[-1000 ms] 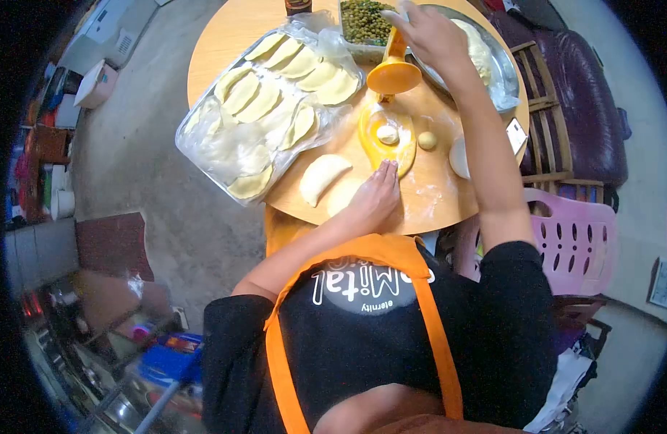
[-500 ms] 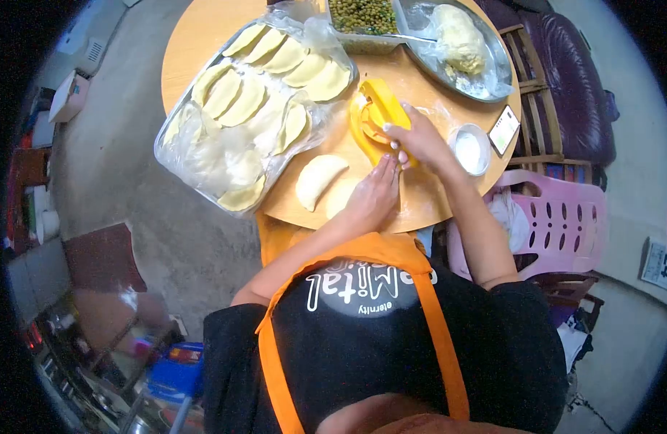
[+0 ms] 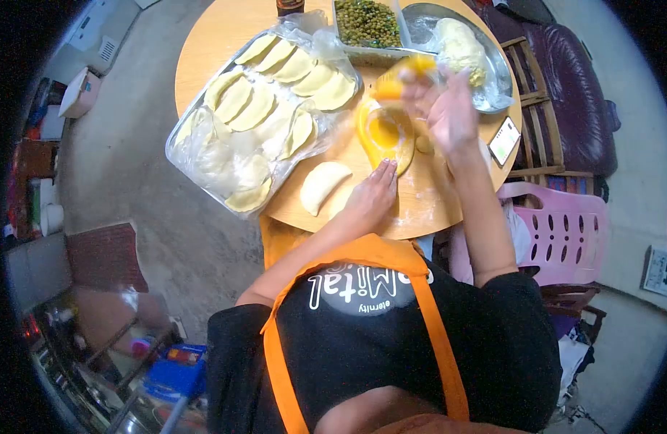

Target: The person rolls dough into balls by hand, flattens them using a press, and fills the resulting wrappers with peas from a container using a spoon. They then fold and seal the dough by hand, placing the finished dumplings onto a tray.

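— What's nearest on the round wooden desk [image 3: 435, 206]?

— The left hand [image 3: 373, 197], lying flat at the near edge, its grip released, fingertips just at the near end of the yellow plastic dumpling press [image 3: 386, 136]. Just left of it lies one folded pale half-moon pastry [image 3: 323, 185] on its own on the desk, its long axis running from near-left to far-right.

— And the press?

— One press, at the middle of the desk, lying open. Its long axis runs near to far, leaning a little left at the far end. The far half is lifted and blurred.

— The right hand?

— The right hand [image 3: 449, 108] is raised just right of the press, blurred; its grip looks closed on the lifted far half of the press, though the blur keeps me from being sure.

— What's to the left?

— One long plastic-lined tray [image 3: 196, 155], running near-left to far-right, holding about ten of the same half-moon pastries, most with their long axes across the tray.

— Farther off?

— One clear tub of green peas [image 3: 366, 23] at the far edge; right of it one metal tray [image 3: 501, 69] holding one lump of pale dough [image 3: 460, 45]. At the right edge lies one small white card [image 3: 504, 140].
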Demonstrator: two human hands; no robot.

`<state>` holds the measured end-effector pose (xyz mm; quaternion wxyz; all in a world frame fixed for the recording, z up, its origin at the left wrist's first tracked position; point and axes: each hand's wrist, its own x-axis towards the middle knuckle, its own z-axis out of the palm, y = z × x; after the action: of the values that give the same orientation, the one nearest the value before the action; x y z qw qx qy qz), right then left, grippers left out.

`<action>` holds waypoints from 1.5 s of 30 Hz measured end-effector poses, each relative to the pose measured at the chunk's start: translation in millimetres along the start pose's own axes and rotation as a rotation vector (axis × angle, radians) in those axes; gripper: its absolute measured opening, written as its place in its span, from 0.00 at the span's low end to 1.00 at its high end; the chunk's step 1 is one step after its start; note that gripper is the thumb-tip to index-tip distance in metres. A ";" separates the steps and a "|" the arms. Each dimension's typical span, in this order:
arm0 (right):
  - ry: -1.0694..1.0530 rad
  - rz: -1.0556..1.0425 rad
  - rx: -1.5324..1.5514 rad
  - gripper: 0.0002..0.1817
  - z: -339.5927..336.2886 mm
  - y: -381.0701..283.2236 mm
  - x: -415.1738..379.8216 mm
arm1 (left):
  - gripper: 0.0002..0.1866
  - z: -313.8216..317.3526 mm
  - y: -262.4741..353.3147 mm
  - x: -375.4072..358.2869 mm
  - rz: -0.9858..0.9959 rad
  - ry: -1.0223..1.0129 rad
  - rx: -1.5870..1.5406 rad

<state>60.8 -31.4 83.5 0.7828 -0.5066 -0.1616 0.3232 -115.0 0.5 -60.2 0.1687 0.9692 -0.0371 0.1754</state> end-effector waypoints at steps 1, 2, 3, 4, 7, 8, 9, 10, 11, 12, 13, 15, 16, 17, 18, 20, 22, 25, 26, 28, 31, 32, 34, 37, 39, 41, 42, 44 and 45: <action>0.015 -0.184 0.030 0.31 7.9 -11.3 7.3 | 0.22 -1.1 0.2 0.3 0.008 -0.011 0.004; 0.037 -0.257 -0.173 0.29 1.3 -10.3 12.8 | 0.22 -2.7 0.2 -0.8 -0.005 -0.034 -0.019; 0.059 -0.332 -0.376 0.28 -11.2 -6.5 19.4 | 0.22 -4.1 -1.0 -0.8 -0.016 -0.052 -0.039; 0.079 -0.410 -0.582 0.27 -20.7 -0.3 25.6 | 0.22 -5.0 -3.8 1.6 -0.029 -0.065 -0.057; 0.113 -0.631 -1.196 0.30 -36.7 43.0 16.9 | 0.23 -2.7 -5.0 -0.1 -0.038 -0.058 -0.086; 0.133 -0.733 -1.256 0.31 -35.7 50.1 18.1 | 0.23 -3.5 -6.5 1.7 -0.037 -0.050 -0.077; 0.159 -0.826 -1.314 0.32 -31.1 57.3 16.2 | 0.23 -4.9 -6.0 1.2 -0.035 -0.050 -0.073; 0.187 -0.915 -1.374 0.33 -28.3 63.1 14.5 | 0.23 -5.7 -4.5 0.5 -0.032 -0.052 -0.072; 0.221 -0.904 -1.380 0.32 -27.2 66.9 16.9 | 0.24 -6.0 -3.1 0.9 -0.029 -0.053 -0.071; 0.257 -0.886 -1.386 0.31 -27.2 71.5 20.5 | 0.24 -8.6 -1.7 0.4 -0.022 -0.047 -0.076; 0.289 -0.868 -1.391 0.30 -27.4 73.4 24.0 | 0.24 -13.1 -1.7 1.8 -0.017 -0.039 -0.082; 0.202 -0.837 -1.345 0.22 -37.1 78.4 27.5 | 0.24 -13.6 -1.9 1.4 -0.015 -0.032 -0.084; 0.128 -0.819 -1.329 0.20 -47.5 85.4 28.4 | 0.24 -11.5 -2.1 1.7 -0.015 -0.030 -0.080; 0.054 -0.803 -1.315 0.18 -56.5 91.5 29.5 | 0.24 -10.3 -2.4 1.9 -0.012 -0.024 -0.077; 0.035 -0.707 -1.209 0.13 -51.4 82.3 14.2 | 0.25 -11.2 -2.6 1.9 -0.014 -0.028 -0.084; -0.100 -0.284 -1.103 0.14 -71.9 66.6 -8.0 | 0.25 -13.4 -2.9 2.2 -0.016 -0.032 -0.102; -0.294 0.058 -1.034 0.16 -106.9 48.6 -27.1 | 0.25 -9.4 -4.4 1.2 -0.015 -0.043 -0.092; -0.425 -0.025 -1.258 0.15 -120.2 31.4 -57.4 | 0.26 -7.8 -3.8 2.2 -0.016 -0.063 -0.112; -0.335 -0.190 -1.374 0.14 -124.0 34.7 -62.1 | 0.26 -9.6 -3.6 3.5 -0.018 -0.067 -0.120; -0.108 -0.277 -1.603 0.13 -109.2 27.7 -68.1 | 0.26 -17.2 -1.5 5.4 -0.004 -0.081 -0.098; -0.171 -0.556 -1.721 0.13 -103.6 41.6 -59.6 | 0.27 -24.3 -0.3 6.7 0.000 -0.114 -0.073; -0.159 -0.580 -1.795 0.13 -113.9 62.3 -48.5 | 0.27 -25.8 0.6 7.6 0.002 -0.127 -0.071; -0.163 -0.457 -1.749 0.16 -111.2 54.1 -47.8 | 0.27 -30.4 4.1 8.2 -0.041 -0.138 -0.113; -0.020 -0.487 -1.596 0.15 -119.1 20.9 -56.2 | 0.26 -38.8 7.3 13.3 -0.074 -0.144 -0.147; 0.129 -0.494 -1.622 0.13 -135.1 2.0 -61.3 | 0.25 -36.4 10.0 12.0 -0.088 -0.141 -0.156; 0.113 -0.313 -1.636 0.14 -139.6 -19.6 -69.9 | 0.24 -31.5 8.8 12.8 -0.090 -0.124 -0.156; 0.095 -0.185 -1.712 0.14 -150.4 -24.8 -73.4 | 0.24 -32.3 9.4 13.7 -0.082 -0.132 -0.143; 0.028 0.060 -1.806 0.13 -162.5 -27.4 -72.1 | 0.23 -36.4 9.7 16.7 -0.067 -0.146 -0.114; 0.012 -0.004 -1.825 0.13 -177.4 -15.3 -67.7 | 0.23 -34.4 8.9 16.1 -0.068 -0.140 -0.124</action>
<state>119.0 -203.2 25.2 0.0798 -0.9305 -0.3514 0.0659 -112.4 3.7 -21.3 0.2312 0.9675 -0.0265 0.0985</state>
